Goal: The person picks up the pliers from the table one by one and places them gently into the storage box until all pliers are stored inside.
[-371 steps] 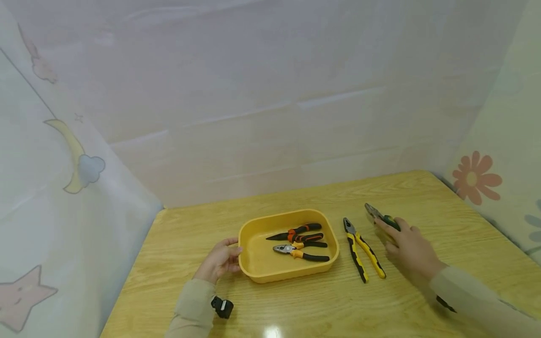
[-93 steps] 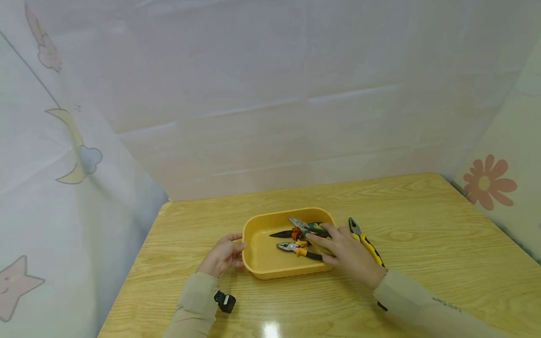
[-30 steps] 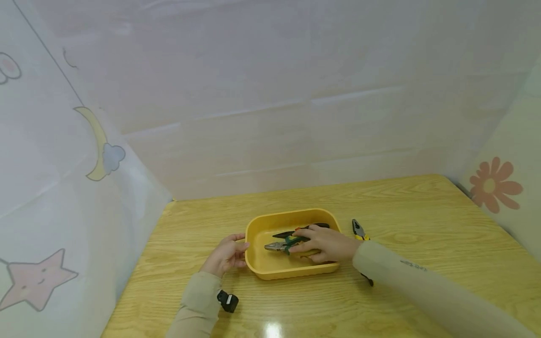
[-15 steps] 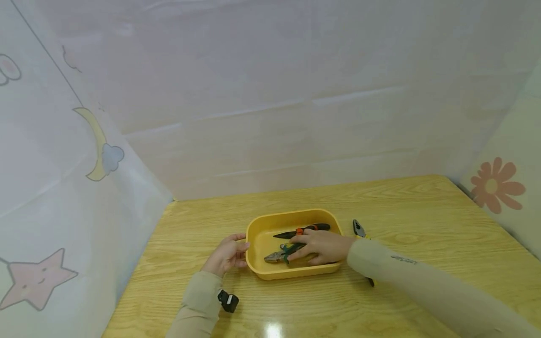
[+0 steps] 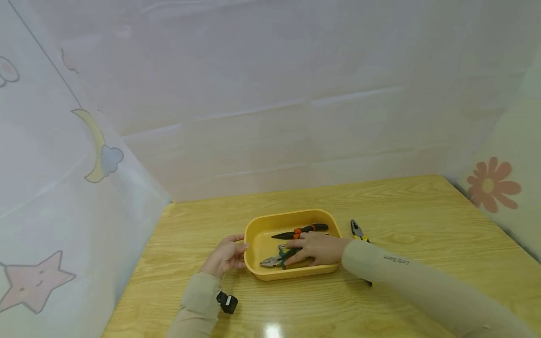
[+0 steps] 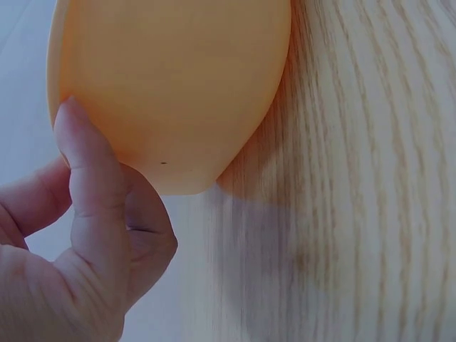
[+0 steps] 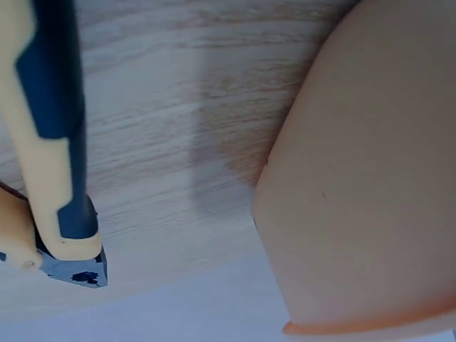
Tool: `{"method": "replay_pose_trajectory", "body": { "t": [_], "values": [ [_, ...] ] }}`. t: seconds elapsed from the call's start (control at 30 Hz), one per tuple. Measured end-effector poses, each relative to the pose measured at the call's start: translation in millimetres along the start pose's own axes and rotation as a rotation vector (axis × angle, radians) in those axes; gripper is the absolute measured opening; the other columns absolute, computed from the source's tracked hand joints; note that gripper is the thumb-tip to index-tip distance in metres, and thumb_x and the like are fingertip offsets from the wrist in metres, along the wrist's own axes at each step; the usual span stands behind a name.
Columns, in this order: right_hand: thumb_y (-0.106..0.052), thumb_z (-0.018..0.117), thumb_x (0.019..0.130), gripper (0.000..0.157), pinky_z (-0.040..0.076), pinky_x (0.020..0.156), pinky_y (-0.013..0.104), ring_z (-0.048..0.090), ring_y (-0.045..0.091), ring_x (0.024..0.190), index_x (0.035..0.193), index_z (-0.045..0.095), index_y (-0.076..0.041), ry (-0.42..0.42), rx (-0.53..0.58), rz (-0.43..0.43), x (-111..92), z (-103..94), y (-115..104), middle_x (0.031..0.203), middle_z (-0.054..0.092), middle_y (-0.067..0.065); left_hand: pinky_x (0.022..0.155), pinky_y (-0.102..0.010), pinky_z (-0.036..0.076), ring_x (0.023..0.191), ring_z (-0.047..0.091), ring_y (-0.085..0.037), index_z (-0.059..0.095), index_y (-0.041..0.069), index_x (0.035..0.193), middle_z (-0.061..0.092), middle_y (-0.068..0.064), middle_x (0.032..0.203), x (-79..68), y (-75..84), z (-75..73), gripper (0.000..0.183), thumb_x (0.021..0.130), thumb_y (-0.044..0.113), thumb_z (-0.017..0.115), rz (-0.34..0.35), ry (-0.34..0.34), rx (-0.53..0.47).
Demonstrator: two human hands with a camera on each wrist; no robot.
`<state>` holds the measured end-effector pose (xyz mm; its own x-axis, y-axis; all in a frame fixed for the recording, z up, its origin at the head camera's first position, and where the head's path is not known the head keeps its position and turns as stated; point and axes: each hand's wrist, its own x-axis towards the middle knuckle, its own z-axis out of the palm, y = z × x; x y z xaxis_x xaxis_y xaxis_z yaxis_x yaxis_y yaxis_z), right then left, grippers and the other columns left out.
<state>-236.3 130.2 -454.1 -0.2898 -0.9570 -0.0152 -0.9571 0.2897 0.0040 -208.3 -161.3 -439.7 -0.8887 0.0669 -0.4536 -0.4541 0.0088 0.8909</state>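
Observation:
My left hand [image 5: 226, 256] pinches the left end of a yellow plastic tray [image 5: 291, 274], thumb at the rim and fingers outside, as the left wrist view also shows. Inside the tray, my right hand [image 5: 319, 248] holds green-handled pliers [image 5: 270, 262], their steel nose pointing left near the front wall. Its fingers cover most of the handles. Behind them lie black-and-orange long-nose pliers [image 5: 284, 235]. Only a bit of the smaller combination pliers [image 5: 282, 247] shows beside the green ones; the rest is hidden under the hand.
Yellow-and-black pliers [image 5: 357, 229] lie on the wooden table [image 5: 203, 220] right of the tray, partly hidden by the right sleeve; the right wrist view shows them close up. A black wrist camera [image 5: 227, 303] is on the left wrist. Printed sheets hang around the table.
The green-handled pliers went from the table into the tray. Over the last second my right hand has shifted them toward the front left inside it. The left hand stays at the rim.

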Motion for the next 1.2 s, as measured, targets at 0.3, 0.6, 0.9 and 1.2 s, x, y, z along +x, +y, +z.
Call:
{"method": "replay_pose_trajectory", "body": {
  "t": [0.3,0.6,0.9,1.2],
  "values": [
    [-0.024,0.074,0.088,0.057,0.048,0.09,0.038,0.051,0.021,0.111,0.14,0.054,-0.031,0.007,-0.032,-0.002,-2,-0.1,-1,0.147,0.044,0.003,0.046,-0.024,0.049,0.063,0.055,-0.014,0.041,-0.006,0.135,0.06,-0.01,0.085,0.0,-2.2,-1.4,0.04,0.097,-0.001,0.052,0.014,-0.007,-0.005],
    [-0.029,0.076,0.085,0.054,0.044,0.087,0.043,0.05,0.025,0.109,0.135,0.059,-0.022,0.193,-0.002,0.078,-13,-9.7,3,0.129,0.06,0.001,0.045,-0.023,0.049,0.061,0.055,-0.013,0.042,-0.005,0.134,0.06,-0.01,0.083,-2.0,-0.8,-1.4,0.038,0.098,-0.001,0.052,0.002,-0.012,-0.022],
    [-0.023,0.071,0.089,0.042,0.047,0.087,0.045,0.053,0.025,0.107,0.13,0.064,-0.014,0.311,0.001,0.209,-47,-24.3,-9,0.126,0.06,0.009,0.045,-0.023,0.049,0.061,0.054,-0.013,0.041,-0.004,0.135,0.058,-0.008,0.081,-4.5,0.2,-2.7,0.039,0.098,0.0,0.052,0.005,-0.027,-0.033],
    [-0.023,0.076,0.084,0.053,0.048,0.085,0.05,0.053,0.032,0.109,0.133,0.059,-0.011,0.453,-0.049,0.326,-79,-21.0,-23,0.128,0.056,0.016,0.046,-0.023,0.049,0.062,0.054,-0.013,0.04,-0.005,0.136,0.058,-0.009,0.082,-4.5,-1.5,-4.3,0.04,0.098,0.0,0.051,0.009,-0.036,-0.034]
  ]
}}
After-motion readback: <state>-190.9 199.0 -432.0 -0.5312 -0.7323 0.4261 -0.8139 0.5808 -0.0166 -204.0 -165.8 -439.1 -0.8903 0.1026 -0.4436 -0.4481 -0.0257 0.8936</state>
